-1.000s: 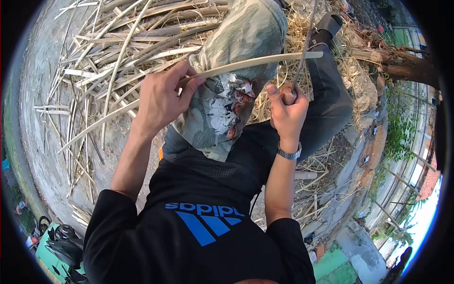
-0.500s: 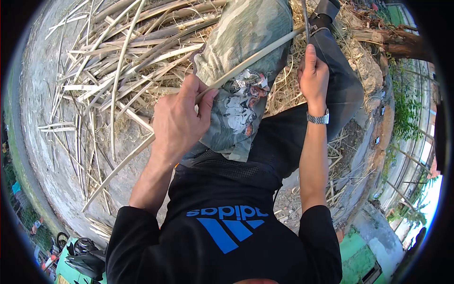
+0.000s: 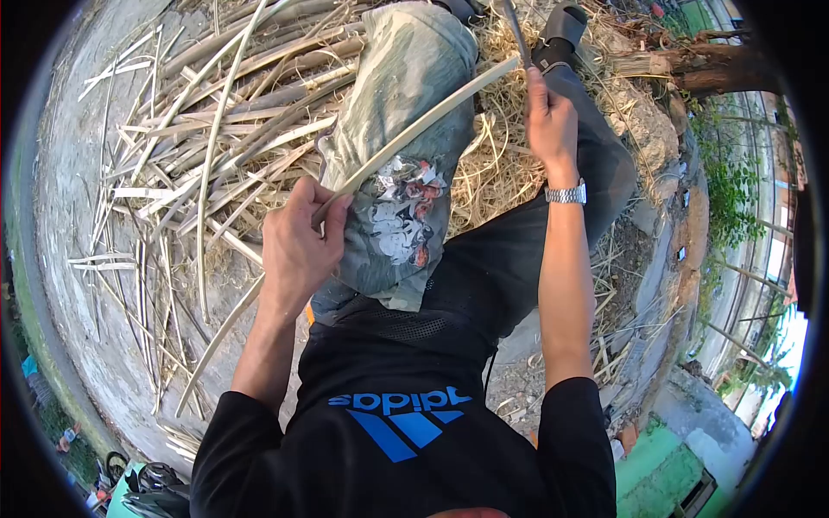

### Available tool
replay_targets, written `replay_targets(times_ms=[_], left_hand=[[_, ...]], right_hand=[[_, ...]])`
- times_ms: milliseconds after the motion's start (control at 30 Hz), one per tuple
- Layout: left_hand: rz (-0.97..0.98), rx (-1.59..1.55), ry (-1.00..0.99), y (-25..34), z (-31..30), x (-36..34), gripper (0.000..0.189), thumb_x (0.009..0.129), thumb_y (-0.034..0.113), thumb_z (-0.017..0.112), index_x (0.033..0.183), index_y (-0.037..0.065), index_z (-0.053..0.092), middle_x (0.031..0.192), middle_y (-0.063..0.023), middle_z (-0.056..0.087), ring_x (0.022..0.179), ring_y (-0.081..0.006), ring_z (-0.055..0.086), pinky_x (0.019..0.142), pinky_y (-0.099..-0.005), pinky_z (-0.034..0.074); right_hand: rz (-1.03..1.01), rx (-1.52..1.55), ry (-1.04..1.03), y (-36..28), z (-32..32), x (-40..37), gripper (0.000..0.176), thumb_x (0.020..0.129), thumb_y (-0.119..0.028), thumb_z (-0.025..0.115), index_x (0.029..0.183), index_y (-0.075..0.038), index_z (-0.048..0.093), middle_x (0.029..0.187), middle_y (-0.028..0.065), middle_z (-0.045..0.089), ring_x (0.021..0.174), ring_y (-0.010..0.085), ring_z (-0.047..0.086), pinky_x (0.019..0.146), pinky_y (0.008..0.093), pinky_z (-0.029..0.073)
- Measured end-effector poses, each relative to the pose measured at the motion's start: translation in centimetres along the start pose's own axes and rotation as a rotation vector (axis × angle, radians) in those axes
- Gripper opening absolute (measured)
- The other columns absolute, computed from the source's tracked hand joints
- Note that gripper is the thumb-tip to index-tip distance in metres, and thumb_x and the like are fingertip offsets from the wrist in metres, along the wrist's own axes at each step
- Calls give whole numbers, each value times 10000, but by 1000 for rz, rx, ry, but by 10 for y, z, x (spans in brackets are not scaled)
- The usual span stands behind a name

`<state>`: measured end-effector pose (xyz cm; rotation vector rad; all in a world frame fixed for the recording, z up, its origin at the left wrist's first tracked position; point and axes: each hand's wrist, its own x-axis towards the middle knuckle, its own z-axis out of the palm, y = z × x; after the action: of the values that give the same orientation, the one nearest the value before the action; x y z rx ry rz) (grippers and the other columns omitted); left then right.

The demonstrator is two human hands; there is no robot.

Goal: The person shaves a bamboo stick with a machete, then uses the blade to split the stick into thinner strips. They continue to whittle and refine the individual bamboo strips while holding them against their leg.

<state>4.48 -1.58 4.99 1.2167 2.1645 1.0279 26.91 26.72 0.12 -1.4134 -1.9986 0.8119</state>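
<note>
My left hand (image 3: 298,237) is closed around a long pale strip of split bamboo or wood (image 3: 423,126). The strip slants across my thigh, and its tail runs back under my left forearm. In my right hand (image 3: 553,129), which wears a metal watch, is a knife (image 3: 516,31) with a dark narrow blade; the fingers are wrapped round a mostly hidden handle. The blade meets or lies close to the strip's far end. Beneath the strip, a worn camouflage cloth (image 3: 401,73) with a torn print covers my left thigh.
A heap of split strips (image 3: 250,112) lies on the concrete ground (image 3: 95,345) to my left. Fine shavings (image 3: 492,164) cover the ground between my legs. A log (image 3: 725,71) lies at the far right, beside a broken edge. A motorcycle (image 3: 155,488) shows at lower left.
Both hands have shifted a little left in view, along with the thigh and cloth. The knife now tilts more to the left, and the strip remains held.
</note>
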Motion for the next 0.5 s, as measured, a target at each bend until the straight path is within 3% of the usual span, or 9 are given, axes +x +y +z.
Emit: replay_targets(times_ms=[33, 67, 100, 167, 200, 300, 367, 433, 500], left_hand=[[-18, 6, 0, -7, -3, -4, 207, 942, 113, 746, 867, 17, 579, 672, -150, 700, 554, -294, 700, 522, -367, 513], [-38, 13, 0, -13, -6, -7, 200, 938, 97, 743, 864, 13, 577, 682, -153, 708, 560, -288, 707, 525, -367, 515], [-25, 14, 11, -17, -8, -9, 200, 938, 97, 743, 864, 13, 577, 682, -153, 708, 560, -288, 707, 525, -367, 515], [-46, 39, 18, -22, -9, -15, 201, 929, 86, 746, 859, 9, 574, 690, -157, 714, 548, -282, 699, 526, -360, 515], [-67, 33, 13, -21, -9, -16, 208, 925, 85, 751, 854, 8, 572, 699, -164, 718, 537, -273, 691, 523, -348, 513], [-43, 25, 35, -18, -5, -14, 222, 925, 94, 757, 852, 6, 568, 689, -164, 713, 530, -273, 685, 512, -344, 504], [-51, 39, 28, -18, -2, -12, 227, 926, 97, 761, 852, 4, 568, 677, -162, 705, 525, -260, 682, 503, -339, 495], [-51, 47, 24, -16, -1, -12, 233, 927, 100, 766, 853, 2, 568, 666, -159, 698, 520, -247, 678, 493, -334, 487], [-55, 23, 15, -14, -2, -13, 234, 934, 102, 767, 856, -5, 573, 644, -157, 681, 511, -214, 664, 479, -326, 472]], right_hand=[[95, -39, 46, 8, -5, 10, 809, 1040, -662, 470, 632, 26, 587, 477, 65, 463, 451, 181, 474, 475, 413, 359], [206, 154, 94, 8, -7, 13, 804, 1044, -672, 442, 607, -6, 548, 491, 40, 465, 429, 153, 469, 440, 372, 361], [194, 160, 103, 9, -8, 13, 804, 1044, -672, 442, 607, -6, 548, 491, 40, 465, 429, 153, 469, 440, 372, 361], [338, 598, 53, -6, -12, -11, 748, 1047, -670, 429, 636, -51, 518, 519, 6, 458, 422, 119, 464, 405, 298, 357], [314, 630, 16, -20, -10, -29, 694, 1047, -665, 429, 685, -77, 500, 541, -9, 443, 422, 84, 444, 384, 240, 341], [107, 615, -161, -41, -2, -76, 593, 1033, -572, 565, 734, -59, 570, 558, -39, 474, 486, 45, 450, 456, 245, 326], [-17, 424, -262, -53, 5, -95, 557, 988, -540, 659, 780, -23, 675, 548, -31, 489, 504, 64, 459, 485, 279, 357], [-79, 355, -292, -63, 11, -105, 581, 963, -564, 681, 772, -16, 672, 524, 9, 503, 476, 108, 487, 470, 312, 370], [-185, 79, -356, -57, 23, -101, 603, 952, -592, 684, 749, -24, 668, 502, 33, 516, 449, 160, 502, 451, 339, 366]])
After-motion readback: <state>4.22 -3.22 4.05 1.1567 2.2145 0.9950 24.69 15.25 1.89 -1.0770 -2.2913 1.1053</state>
